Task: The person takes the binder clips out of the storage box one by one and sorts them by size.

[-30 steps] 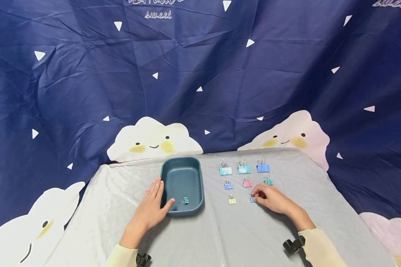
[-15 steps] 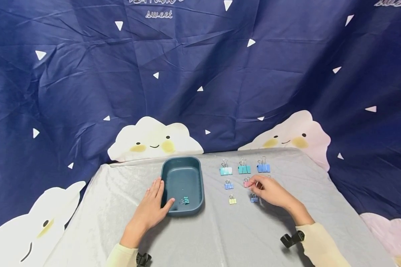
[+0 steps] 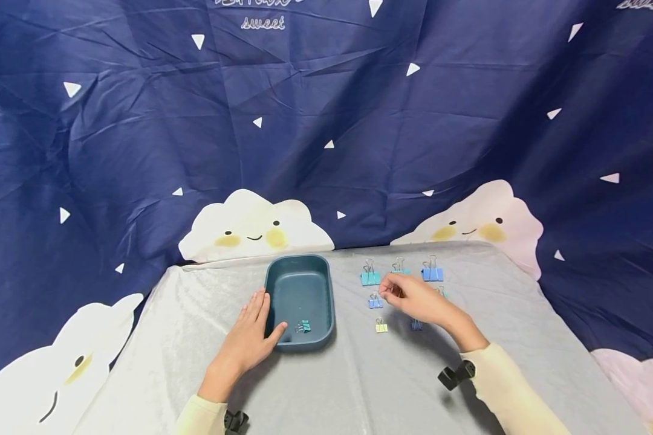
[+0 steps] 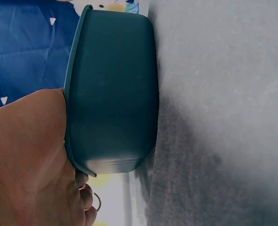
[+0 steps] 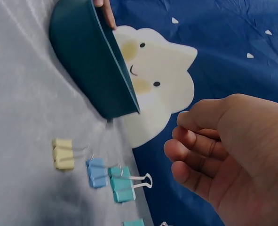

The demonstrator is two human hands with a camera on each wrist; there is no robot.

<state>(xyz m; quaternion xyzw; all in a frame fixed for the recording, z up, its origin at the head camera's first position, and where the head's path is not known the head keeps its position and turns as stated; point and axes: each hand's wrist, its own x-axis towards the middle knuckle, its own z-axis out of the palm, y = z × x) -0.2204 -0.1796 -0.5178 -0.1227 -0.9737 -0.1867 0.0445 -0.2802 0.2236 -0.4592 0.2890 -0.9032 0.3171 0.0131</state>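
My left hand [image 3: 248, 332] rests with extended fingers along the left rim of a dark teal tray [image 3: 331, 302], its thumb over the near left corner. Inside the tray lies one small teal binder clip [image 3: 305, 326]. My right hand [image 3: 413, 296] hovers over the binder clips on the cloth, fingers loosely curled; the right wrist view shows nothing between thumb and fingers. Nearest its fingertips is a small blue clip [image 3: 376, 303], with a yellow clip [image 3: 381, 328] in front and a larger teal clip [image 3: 370, 278] behind. The hand hides the pink clip's spot.
A large blue binder clip [image 3: 432, 274] stands at the back right, beside another large teal clip [image 3: 399, 270] partly covered by the hand. A dark blue clip [image 3: 416, 325] sits below the right forearm. Grey cloth [image 3: 315, 393] covers the table; a patterned blue curtain [image 3: 326, 90] hangs behind.
My right hand has left the near blue clip, passed over the pink clip, and moved left and slightly back. The left hand stays on the tray.
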